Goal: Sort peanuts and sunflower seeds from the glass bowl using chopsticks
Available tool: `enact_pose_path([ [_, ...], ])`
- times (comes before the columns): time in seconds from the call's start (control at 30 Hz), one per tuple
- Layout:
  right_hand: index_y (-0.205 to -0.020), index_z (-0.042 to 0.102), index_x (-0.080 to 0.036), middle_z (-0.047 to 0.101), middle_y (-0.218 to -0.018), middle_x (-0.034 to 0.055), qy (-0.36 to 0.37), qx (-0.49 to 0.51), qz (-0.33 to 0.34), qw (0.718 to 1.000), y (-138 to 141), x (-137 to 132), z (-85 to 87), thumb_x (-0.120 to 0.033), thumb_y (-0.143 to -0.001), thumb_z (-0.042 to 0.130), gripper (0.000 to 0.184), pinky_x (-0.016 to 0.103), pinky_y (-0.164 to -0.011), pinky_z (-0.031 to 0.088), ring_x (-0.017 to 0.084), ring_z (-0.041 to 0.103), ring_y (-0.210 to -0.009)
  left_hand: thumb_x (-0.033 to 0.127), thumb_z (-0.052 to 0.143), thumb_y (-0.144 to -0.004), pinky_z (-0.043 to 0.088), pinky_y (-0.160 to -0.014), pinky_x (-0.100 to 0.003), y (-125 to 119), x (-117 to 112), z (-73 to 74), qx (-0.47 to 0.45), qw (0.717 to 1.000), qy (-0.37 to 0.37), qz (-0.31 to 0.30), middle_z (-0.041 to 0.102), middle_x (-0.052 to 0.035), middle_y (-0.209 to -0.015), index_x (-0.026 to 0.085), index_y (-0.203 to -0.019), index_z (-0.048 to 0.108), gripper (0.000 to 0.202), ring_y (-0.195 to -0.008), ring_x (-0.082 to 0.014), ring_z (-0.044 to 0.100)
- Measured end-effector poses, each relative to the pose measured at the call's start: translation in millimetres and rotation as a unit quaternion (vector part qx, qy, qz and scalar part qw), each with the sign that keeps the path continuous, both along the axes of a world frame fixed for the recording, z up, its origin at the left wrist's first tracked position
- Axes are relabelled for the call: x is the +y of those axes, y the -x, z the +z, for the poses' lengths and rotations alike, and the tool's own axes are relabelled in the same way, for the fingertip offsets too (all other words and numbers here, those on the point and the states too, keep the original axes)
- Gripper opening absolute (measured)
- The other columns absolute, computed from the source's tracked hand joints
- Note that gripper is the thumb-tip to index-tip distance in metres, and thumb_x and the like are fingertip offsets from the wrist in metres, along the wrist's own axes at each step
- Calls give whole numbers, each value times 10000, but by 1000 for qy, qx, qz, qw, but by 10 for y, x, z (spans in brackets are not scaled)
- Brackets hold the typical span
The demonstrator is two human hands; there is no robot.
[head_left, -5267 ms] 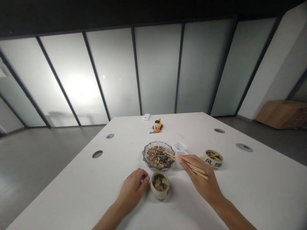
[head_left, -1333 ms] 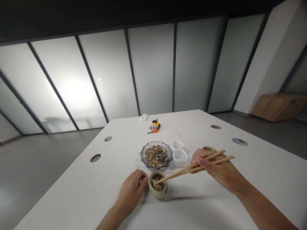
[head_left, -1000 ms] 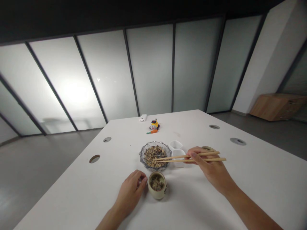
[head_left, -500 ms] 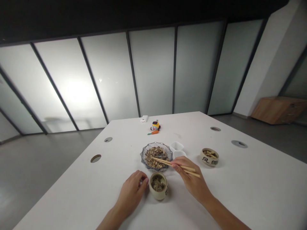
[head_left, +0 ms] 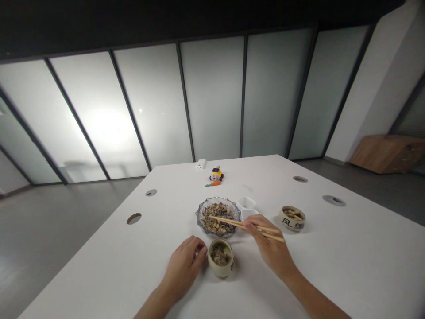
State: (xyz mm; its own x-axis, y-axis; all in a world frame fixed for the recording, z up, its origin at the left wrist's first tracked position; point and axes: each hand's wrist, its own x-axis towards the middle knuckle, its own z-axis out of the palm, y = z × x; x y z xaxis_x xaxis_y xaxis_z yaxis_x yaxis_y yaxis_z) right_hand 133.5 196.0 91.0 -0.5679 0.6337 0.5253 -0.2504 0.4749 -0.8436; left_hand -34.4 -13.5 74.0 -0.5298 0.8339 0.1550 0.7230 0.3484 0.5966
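My right hand (head_left: 270, 247) grips a pair of wooden chopsticks (head_left: 247, 224), their tips reaching left into the glass bowl (head_left: 218, 216) of mixed seeds and nuts. Whether the tips pinch anything is too small to tell. My left hand (head_left: 184, 266) rests on the white table (head_left: 348, 266) with curled fingers touching the left side of a small beige ceramic cup (head_left: 221, 258) that holds striped sunflower seeds.
A second beige cup (head_left: 292, 218) with peanuts stands to the right. Two small white dishes (head_left: 247, 204) sit behind my right hand. A yellow toy car (head_left: 216, 173), an orange toy carrot (head_left: 214, 183) and a white box (head_left: 200, 164) lie at the far edge. Round cable holes (head_left: 134, 218) dot the table.
My right hand swung the chopsticks from the small seed cup back up to the glass bowl and lowered their tips into it. My left hand stayed by the cup.
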Motion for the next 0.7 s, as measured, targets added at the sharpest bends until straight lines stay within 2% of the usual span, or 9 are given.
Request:
enact_pose_path([
  [0.13,-884,823,-222,789,-938,75,167,21,72,983,-117,226,95,-595,-883,810,374,436,-892,673,262,782,-864,362,460,-1044,462,-795,-316,-6,-8,11,3,1000,0,-1,742,-47,-983,250,-971,674,252,-894,-240,672],
  [0.27,-749,819,-217,778,-801,52,262,51,91,959,-260,435,231,-585,-732,935,386,402,-765,701,247,784,-781,359,460,-1041,463,-801,-319,-8,-5,17,3,1000,1,-2,744,-53,-985,246,-969,674,253,-897,-242,672],
  [0.37,-721,813,-200,763,-754,57,282,2,144,949,-340,475,294,-582,-713,945,404,381,-702,694,240,772,-738,339,454,-1036,463,-789,-315,-14,-3,19,2,1000,4,0,744,-59,-982,242,-965,671,248,-891,-242,673],
  [0.5,-728,798,-187,761,-752,73,268,-56,190,943,-370,429,301,-620,-735,911,448,387,-680,690,253,766,-742,331,461,-1036,461,-778,-309,-18,-7,16,4,1000,1,0,741,-54,-967,240,-957,667,238,-870,-236,674],
  [0.6,-731,793,-184,742,-726,64,261,-44,181,947,-342,413,270,-631,-779,876,458,363,-652,686,236,751,-707,334,464,-1043,458,-774,-305,-14,-8,14,5,1000,-1,-2,741,-53,-963,241,-951,669,243,-871,-234,674],
  [0.7,-736,797,-197,727,-727,47,267,16,131,955,-285,415,222,-624,-783,877,437,337,-604,679,210,729,-663,323,472,-1039,457,-769,-302,-10,-5,11,7,1000,0,0,743,-52,-964,239,-954,673,234,-872,-234,675],
])
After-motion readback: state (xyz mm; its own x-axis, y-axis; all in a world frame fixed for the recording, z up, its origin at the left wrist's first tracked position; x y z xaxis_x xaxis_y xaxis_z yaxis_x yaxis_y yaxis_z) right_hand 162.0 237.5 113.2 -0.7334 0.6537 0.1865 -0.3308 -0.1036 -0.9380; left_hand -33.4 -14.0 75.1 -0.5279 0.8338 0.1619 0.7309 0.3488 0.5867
